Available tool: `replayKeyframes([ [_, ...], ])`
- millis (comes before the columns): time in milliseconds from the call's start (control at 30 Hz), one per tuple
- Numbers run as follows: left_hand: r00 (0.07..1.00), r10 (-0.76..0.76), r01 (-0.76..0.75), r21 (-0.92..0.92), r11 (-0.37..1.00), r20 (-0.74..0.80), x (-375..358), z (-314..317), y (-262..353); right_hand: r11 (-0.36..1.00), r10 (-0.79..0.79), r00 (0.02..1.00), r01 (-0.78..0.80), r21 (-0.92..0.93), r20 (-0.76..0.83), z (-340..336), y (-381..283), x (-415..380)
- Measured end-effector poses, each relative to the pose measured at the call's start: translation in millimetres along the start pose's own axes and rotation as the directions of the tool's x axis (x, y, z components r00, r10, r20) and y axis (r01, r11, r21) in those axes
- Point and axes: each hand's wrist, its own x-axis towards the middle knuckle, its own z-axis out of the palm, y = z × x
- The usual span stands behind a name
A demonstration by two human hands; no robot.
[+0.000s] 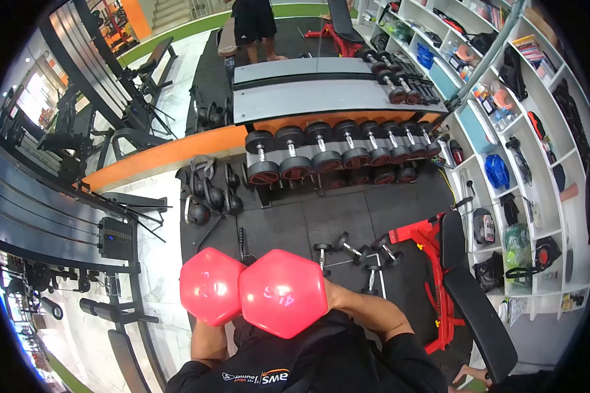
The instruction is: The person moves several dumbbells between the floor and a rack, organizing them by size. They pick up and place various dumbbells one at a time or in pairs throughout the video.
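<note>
Two red hexagonal dumbbell ends face the camera side by side in front of my chest, a smaller-looking left one (pixel 211 286) and a larger right one (pixel 283 293). Their inner edges meet or overlap. Pale handwritten marks show on both faces. Both my forearms are raised behind them, bent at the elbows. The red ends cover my left hand and its fingers. Only the wrist edge of my right hand (pixel 332 295) shows beside the larger end; its fingers are hidden.
A rack of black dumbbells (pixel 321 147) stands ahead before a mirror. Kettlebells (pixel 211 196) sit left of it. Loose dumbbells (pixel 351 249) lie on the floor. A red-framed bench (pixel 472 314) and white shelves (pixel 550 216) are at the right. A bare foot shows lower right.
</note>
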Motion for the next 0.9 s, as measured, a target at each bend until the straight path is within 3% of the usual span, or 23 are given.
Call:
replayKeyframes([
  [33, 1.0, 0.013, -0.013, -0.009, 1.0, -0.011, 4, -6, 8, 0.996, -0.083, 0.997, 0.084, 0.025, -0.005, 5, 14, 14],
  [100, 0.999, 0.033, -0.034, -0.024, 0.999, -0.024, 11, -16, 22, 0.993, -0.097, 0.995, 0.099, 0.069, -0.023, 12, 23, 35],
  [267, 0.999, 0.043, -0.045, -0.075, 0.996, -0.021, 40, -27, 37, 0.993, 0.097, 0.994, -0.093, 0.072, -0.045, 4, 27, 64],
  [600, 1.0, -0.019, 0.017, -0.12, 0.993, -0.015, 106, -27, 37, 0.999, -0.026, 0.998, 0.024, -0.048, -0.052, -34, 72, 76],
  [733, 0.999, -0.04, 0.039, -0.131, 0.991, -0.007, 144, -19, 32, 0.998, 0.043, 0.997, -0.045, -0.045, -0.061, -67, 97, 79],
  [800, 0.998, -0.043, 0.048, -0.135, 0.99, 0.034, 168, -18, 26, 0.989, 0.144, 0.988, -0.145, -0.007, -0.06, -86, 112, 75],
  [900, 0.97, -0.047, 0.068, -0.082, 0.994, 0.238, 223, -35, 10, 0.979, 0.202, 0.976, -0.202, 0.015, -0.076, -121, 127, 80],
])
